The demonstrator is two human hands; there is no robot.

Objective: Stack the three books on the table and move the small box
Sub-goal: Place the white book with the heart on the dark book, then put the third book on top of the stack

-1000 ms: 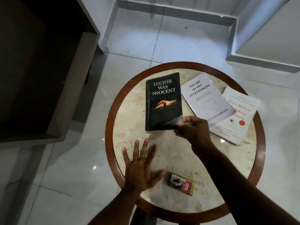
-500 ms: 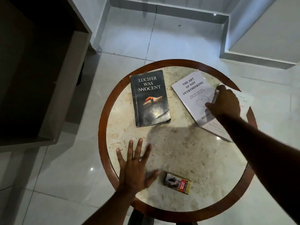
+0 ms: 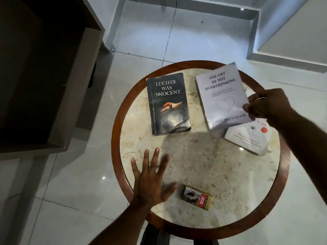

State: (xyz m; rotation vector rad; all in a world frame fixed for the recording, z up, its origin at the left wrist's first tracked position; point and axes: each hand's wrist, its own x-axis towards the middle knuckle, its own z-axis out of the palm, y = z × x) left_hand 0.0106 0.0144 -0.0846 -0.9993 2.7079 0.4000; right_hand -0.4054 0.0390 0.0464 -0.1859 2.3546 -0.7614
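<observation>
A black book titled "Lucifer Was Innocent" (image 3: pixel 169 105) lies flat on the left of the round table (image 3: pixel 177 156). My right hand (image 3: pixel 265 105) grips the right edge of the white book "The Art of Not Overthinking" (image 3: pixel 223 96), which is lifted and blurred above the table. Under its lower edge lies a second white book with a red dot (image 3: pixel 249 137), partly hidden by my arm. A small yellow and red box (image 3: pixel 196 198) sits near the table's front edge. My left hand (image 3: pixel 152 179) rests flat, fingers spread, just left of the box.
The table has a dark wooden rim (image 3: pixel 115 138) and a marble top, standing on glossy white floor tiles. A dark open cabinet (image 3: pixel 44 76) stands to the left. White wall bases run along the back and right.
My right hand let go of the black book, reached right, took the white "Overthinking" book and lifted it off the table. My left hand stayed flat in place.
</observation>
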